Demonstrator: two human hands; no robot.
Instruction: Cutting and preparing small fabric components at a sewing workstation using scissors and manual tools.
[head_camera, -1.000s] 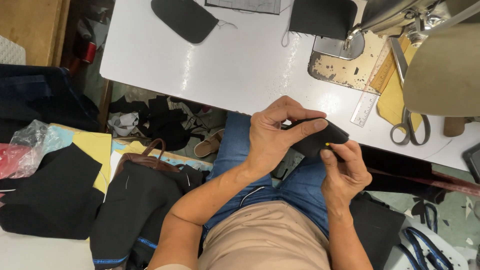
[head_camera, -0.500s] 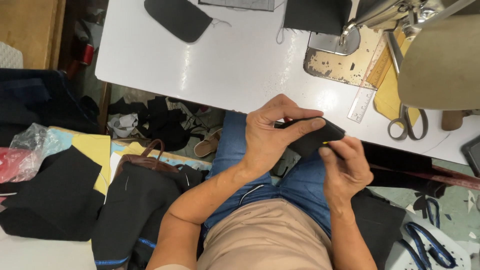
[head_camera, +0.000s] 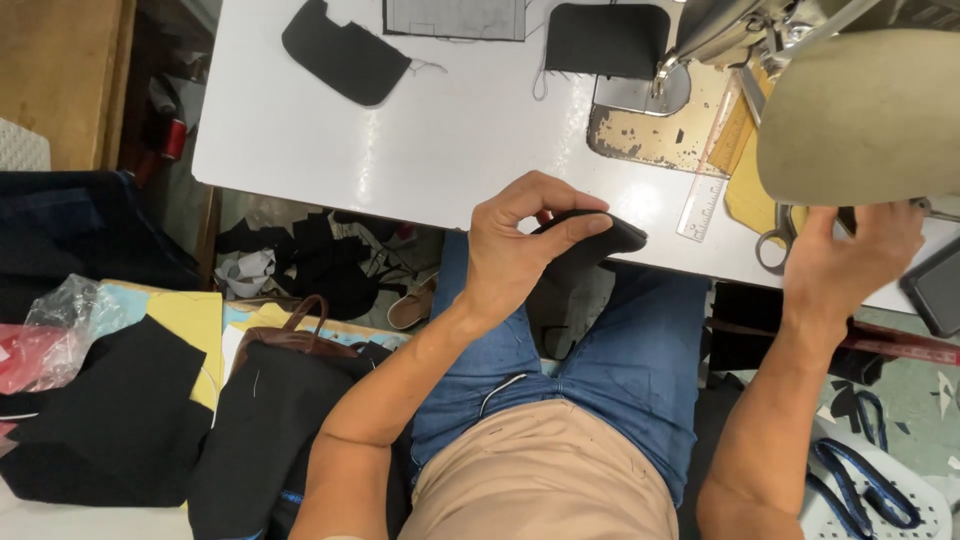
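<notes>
The seated person's left hand (head_camera: 515, 250) pinches a folded black fabric piece (head_camera: 585, 245) between thumb and fingers, holding it over the lap at the near edge of the white worktable (head_camera: 450, 140). The right hand (head_camera: 850, 260) is off to the side at the table's right end, fingers curled at the scissors (head_camera: 775, 245) beneath the sewing machine head (head_camera: 860, 115); whether it grips them cannot be told. A clear ruler (head_camera: 705, 195) lies just beside the scissors. Two more black fabric pieces (head_camera: 345, 55) lie at the table's far side. A brown handbag (head_camera: 290, 335) sits on the floor pile at left.
</notes>
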